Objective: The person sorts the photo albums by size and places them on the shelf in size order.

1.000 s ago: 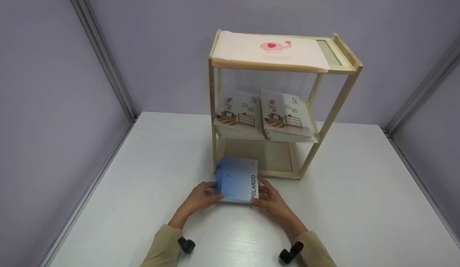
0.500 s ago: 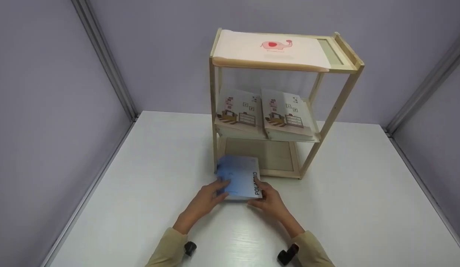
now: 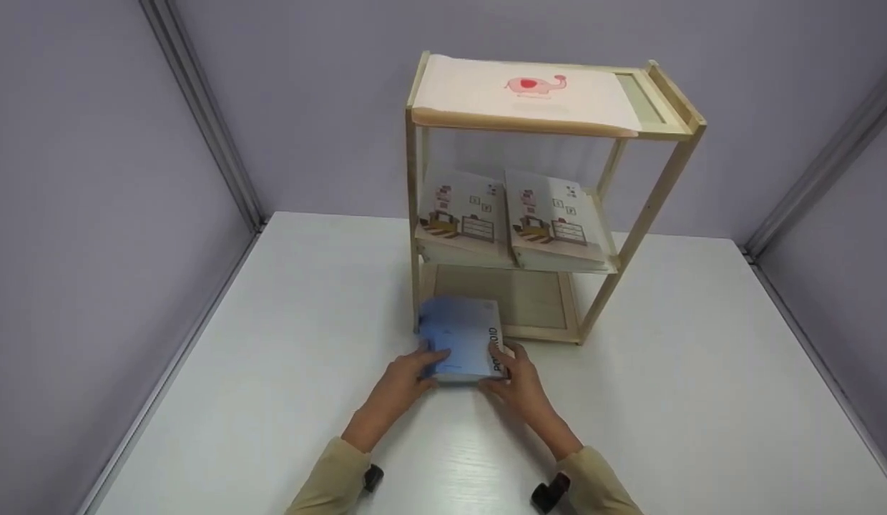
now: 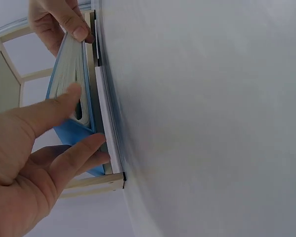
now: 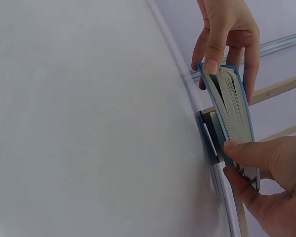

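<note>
A blue-and-white photo album (image 3: 463, 329) with POLAROID printed on its cover lies between my hands in the head view. Its far part is over the front of the shelf's bottom board. My left hand (image 3: 400, 379) grips the left side, a fingertip on the cover and the thumb at the near edge. On the opposite side my right hand (image 3: 521, 383) holds it, partly covering the lettering. In the left wrist view the album's page edges (image 4: 67, 66) face the camera, slightly fanned. The right wrist view shows my right thumb (image 5: 236, 148) against those pages.
A wooden three-tier shelf (image 3: 594, 315) stands on the white table (image 3: 687, 372). Two stacks of picture-covered books, left (image 3: 461, 214) and right (image 3: 554, 218), sit on the middle tier. A white sheet with a pink elephant (image 3: 465, 93) covers most of the top. Walls enclose the table.
The album has slid slightly forward over the bottom board. Both hands moved forward with it, and fingers of each have shifted onto its cover.
</note>
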Available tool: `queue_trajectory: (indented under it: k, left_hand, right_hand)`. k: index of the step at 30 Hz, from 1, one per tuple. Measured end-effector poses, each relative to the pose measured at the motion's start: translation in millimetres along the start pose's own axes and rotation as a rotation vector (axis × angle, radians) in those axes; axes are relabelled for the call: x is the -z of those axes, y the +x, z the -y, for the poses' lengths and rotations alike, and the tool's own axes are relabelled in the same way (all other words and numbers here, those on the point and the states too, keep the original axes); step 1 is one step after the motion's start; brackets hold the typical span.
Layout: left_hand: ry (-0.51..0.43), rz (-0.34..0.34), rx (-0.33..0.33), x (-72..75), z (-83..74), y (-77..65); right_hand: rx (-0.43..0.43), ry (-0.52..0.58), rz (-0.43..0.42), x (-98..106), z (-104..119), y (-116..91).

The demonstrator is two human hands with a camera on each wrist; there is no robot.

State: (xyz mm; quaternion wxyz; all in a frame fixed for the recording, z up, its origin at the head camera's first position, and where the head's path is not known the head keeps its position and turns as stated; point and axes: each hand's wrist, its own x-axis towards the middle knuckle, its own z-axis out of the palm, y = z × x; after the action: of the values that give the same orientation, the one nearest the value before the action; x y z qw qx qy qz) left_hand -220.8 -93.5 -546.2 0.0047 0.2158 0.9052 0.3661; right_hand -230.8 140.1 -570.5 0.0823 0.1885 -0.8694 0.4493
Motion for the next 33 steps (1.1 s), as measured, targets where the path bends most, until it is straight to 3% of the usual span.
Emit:
queue_trajectory:
  k: [6,19,33]
  left_hand:
    - [-0.017,-0.032,0.01,-0.7,-1.4,2.1]
    - [0.122,-0.11,-0.005,1.0,-7.8,12.3]
    - [0.137,-0.128,-0.036,4.9,-5.6,20.3]
  right_hand:
    - [-0.009,0.004,-0.005,-2,3,-1]
    - [0.074,-0.051,-0.021,-3,0,8]
    - [0.01,-0.085,0.002,-4,1,16]
